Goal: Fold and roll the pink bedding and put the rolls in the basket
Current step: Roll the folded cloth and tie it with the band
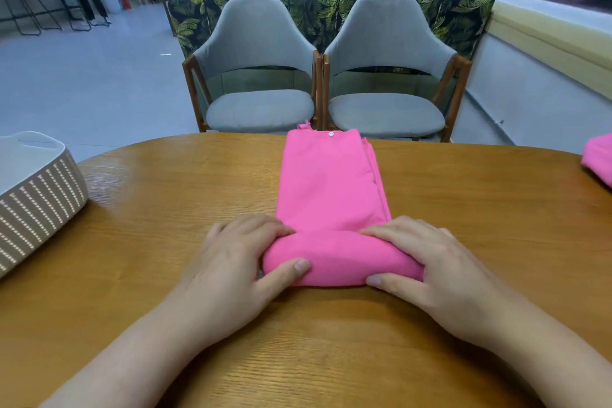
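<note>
A rounded wooden desk fills the lower part of the view, in a room with a pale floor, a green wall and potted plants at the back. Two grey chairs with wooden frames stand side by side at the far edge, and a leaf-patterned bench back rises behind them. The bedding, folded into a long pink strip, lies in the middle of the desk with its long axis running straight away from the person; its far end, bearing a small snap, reaches the desk's far edge. Its near end is wound into a roll that lies crosswise, left to right. The left hand grips the roll's left end, fingers curled over the top and thumb against the near side; the right hand grips the right end the same way. A basket with pale dashed sides sits at the desk's left edge, well apart from the roll. More pink cloth lies at the right edge, partly out of view. Bare wood separates the roll from the basket.
</note>
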A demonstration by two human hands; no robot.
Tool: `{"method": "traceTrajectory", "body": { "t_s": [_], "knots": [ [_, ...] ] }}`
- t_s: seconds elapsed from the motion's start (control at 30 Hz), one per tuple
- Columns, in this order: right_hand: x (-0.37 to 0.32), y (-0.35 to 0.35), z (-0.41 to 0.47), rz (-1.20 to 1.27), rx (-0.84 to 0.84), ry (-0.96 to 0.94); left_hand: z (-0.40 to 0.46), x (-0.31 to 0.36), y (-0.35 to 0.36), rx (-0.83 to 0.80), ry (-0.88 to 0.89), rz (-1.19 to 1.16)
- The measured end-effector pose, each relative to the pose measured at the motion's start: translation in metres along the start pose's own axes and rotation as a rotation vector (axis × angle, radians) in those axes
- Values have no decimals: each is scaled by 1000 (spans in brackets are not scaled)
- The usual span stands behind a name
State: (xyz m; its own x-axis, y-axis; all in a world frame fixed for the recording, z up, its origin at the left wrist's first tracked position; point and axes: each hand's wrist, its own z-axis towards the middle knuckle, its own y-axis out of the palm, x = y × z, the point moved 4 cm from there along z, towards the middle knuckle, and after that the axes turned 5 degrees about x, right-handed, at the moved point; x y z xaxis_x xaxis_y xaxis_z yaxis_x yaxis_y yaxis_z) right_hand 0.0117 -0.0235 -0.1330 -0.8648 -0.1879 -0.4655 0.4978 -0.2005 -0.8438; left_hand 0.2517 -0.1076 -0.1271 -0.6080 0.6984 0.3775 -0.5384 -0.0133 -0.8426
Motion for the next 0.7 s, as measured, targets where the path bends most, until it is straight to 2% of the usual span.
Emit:
{"method": "traceTrajectory", "body": {
  "t_s": [0.13,0.27,0.43,0.57,0.7],
  "knots": [
    [2,-3,0,-5,-59,19,3,26,4,54,130,-66],
    [4,-1,1,1,-55,48,15,26,14,20,94,-158],
    [-7,2,-2,-41,83,10,20,20,18,33,21,-206],
    [-8,7,-3,-104,-12,-45,20,19,19,31,7,-219],
    [-4,7,0,-96,-10,-31,17,14,16,-69,53,-218]
  ]
}}
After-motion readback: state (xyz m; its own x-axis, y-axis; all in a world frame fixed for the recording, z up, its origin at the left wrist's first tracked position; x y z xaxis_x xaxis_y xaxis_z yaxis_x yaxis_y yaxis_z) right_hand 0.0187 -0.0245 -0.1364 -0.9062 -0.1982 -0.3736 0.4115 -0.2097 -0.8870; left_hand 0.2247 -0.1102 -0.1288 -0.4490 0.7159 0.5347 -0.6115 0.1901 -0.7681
